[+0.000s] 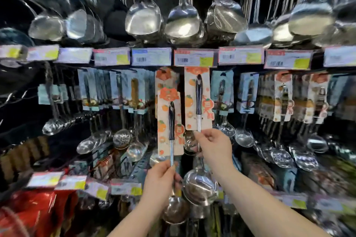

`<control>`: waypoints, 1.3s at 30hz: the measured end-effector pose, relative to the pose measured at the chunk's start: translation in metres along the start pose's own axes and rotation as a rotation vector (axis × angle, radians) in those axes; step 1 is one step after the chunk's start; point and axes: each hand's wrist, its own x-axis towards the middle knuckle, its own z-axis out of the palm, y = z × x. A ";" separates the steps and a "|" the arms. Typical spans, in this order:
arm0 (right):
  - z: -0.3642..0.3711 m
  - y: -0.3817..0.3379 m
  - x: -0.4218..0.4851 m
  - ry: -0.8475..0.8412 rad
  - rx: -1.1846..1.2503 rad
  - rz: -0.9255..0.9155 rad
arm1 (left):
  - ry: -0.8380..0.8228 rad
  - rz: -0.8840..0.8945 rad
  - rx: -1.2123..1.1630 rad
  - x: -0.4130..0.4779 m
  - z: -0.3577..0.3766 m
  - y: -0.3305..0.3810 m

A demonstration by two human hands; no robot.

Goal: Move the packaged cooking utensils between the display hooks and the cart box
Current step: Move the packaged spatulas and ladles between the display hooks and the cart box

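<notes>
Head view: the left hand (pixel 161 177) has its fingers curled around the steel shaft of 1 carded ladle (pixel 171 121), held upright in front of the display, just below the centre. At 1 o'clock from it, the right hand (pixel 213 146) pinches the shaft of a 2nd ladle (pixel 198 98) between thumb and fingers. Its card top reaches the price tags (pixel 194 57) at 12 o'clock. Whether it hangs there or is only held, I cannot tell.

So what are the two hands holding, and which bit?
Each pinches a packaged ladle by its bare metal shaft: left hand the lower ladle, right hand the higher ladle.
</notes>
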 end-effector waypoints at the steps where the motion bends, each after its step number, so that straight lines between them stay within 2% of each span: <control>1: 0.001 0.001 0.002 0.011 -0.020 -0.005 | -0.008 0.002 -0.008 0.003 0.000 -0.001; 11: 0.021 0.023 0.056 0.047 -0.124 0.029 | -0.045 0.033 0.028 0.041 -0.005 -0.002; 16: 0.032 0.043 0.108 0.076 -0.128 0.080 | -0.019 0.027 -0.062 0.063 -0.005 -0.005; 19: 0.039 0.056 0.137 0.075 -0.200 0.139 | -0.012 0.022 -0.046 0.075 -0.006 -0.010; 22: 0.042 0.072 0.155 0.051 -0.232 0.123 | 0.009 0.018 -0.024 0.083 -0.006 -0.013; 27: 0.033 0.082 0.164 0.007 -0.355 0.116 | -0.001 0.010 -0.114 0.088 0.004 -0.010; 29: 0.029 0.078 0.160 -0.009 -0.483 0.138 | -0.019 0.026 -0.123 0.087 0.007 -0.009; 33: 0.023 0.060 0.130 0.042 -0.585 0.102 | -0.077 0.055 -0.156 0.080 0.011 -0.008; 35: 0.023 0.050 0.114 0.019 -0.452 0.034 | -0.093 0.063 -0.178 0.074 0.013 -0.010; 39: 0.025 0.011 0.090 -0.154 0.136 0.100 | -0.140 0.054 -0.225 0.062 0.018 -0.010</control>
